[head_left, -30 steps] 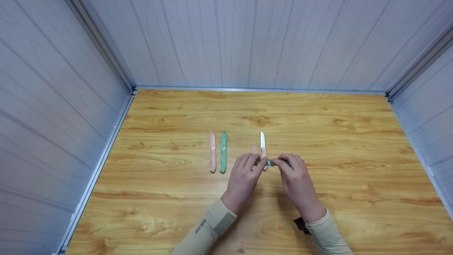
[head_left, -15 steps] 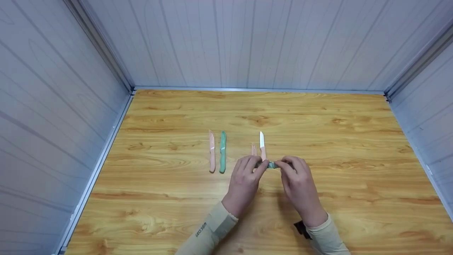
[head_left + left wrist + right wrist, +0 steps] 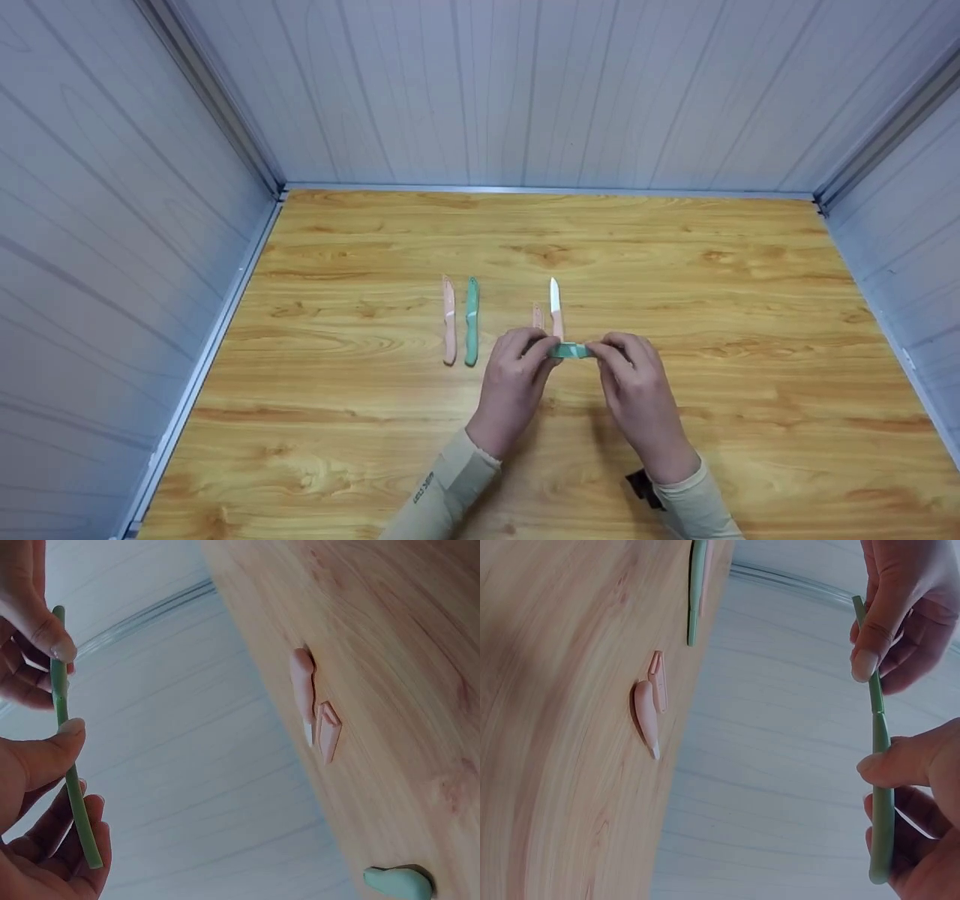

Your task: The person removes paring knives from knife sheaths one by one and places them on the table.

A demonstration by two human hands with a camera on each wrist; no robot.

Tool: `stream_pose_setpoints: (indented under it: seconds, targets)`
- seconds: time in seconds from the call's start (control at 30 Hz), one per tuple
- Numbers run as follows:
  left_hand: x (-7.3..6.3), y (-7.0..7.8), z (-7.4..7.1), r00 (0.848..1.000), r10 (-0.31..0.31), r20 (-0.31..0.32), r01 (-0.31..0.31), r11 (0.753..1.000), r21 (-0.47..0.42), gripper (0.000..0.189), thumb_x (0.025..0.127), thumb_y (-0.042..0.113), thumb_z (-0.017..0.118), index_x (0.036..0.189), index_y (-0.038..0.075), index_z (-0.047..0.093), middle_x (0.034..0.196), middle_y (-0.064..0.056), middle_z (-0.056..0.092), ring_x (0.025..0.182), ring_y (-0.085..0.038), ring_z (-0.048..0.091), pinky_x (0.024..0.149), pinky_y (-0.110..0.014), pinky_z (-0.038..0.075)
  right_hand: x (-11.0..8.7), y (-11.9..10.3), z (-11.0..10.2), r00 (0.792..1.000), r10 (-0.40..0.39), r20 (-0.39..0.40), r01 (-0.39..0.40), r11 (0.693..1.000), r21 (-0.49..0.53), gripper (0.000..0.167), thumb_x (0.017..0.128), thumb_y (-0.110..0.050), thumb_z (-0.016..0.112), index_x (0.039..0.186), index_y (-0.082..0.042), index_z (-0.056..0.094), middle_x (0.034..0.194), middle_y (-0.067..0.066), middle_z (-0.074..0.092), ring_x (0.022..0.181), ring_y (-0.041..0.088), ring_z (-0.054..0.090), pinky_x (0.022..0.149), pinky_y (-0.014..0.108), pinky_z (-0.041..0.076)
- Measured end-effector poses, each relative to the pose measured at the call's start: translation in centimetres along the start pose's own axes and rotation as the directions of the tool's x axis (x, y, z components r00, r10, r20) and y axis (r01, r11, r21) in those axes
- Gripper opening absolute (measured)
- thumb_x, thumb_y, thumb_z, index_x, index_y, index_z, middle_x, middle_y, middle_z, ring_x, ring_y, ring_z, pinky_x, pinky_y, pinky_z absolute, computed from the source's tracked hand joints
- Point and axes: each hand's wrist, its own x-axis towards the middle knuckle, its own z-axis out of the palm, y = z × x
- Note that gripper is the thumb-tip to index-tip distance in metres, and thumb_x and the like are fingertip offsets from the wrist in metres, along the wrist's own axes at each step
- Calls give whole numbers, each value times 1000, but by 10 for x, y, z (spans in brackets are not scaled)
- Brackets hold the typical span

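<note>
Above the tabletop, both hands hold a green knife crosswise. My left hand pinches its thin, sheathed end between thumb and fingers. The thicker handle is gripped by my right hand, thumb on one side and fingers on the other. Sheath and handle meet at a seam in the right wrist view, where the green knife shows no blade. Just beyond the hands lies a pink knife, its white blade bare and pointing away. A pink sheath lies to its left, partly hidden by my left hand.
Farther left, a sheathed pink knife and a sheathed green knife lie side by side. The wood-grain table is bounded by a pale back wall, with panels at left and right.
The green knife has come more into view between the hands and now sits level, with its flat side showing. My left fingers have shifted along it; the right hand has moved slightly right.
</note>
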Motion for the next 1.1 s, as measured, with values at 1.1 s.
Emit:
stream_pose_setpoints:
  seconds: [1.1]
  targets:
    - [-2, -10, -9, 991, -135, 18, 136, 974, -182, 20, 80, 12, 76, 99, 10, 72, 100, 1, 57, 94, -9, 55, 80, -18, 48, 3, 6, -12, 998, 24, 56, -26, 999, 28, 28, 81, 14, 67, 104, -1, 68, 103, 7, 56, 94, 18, 52, 77, 29, 48]
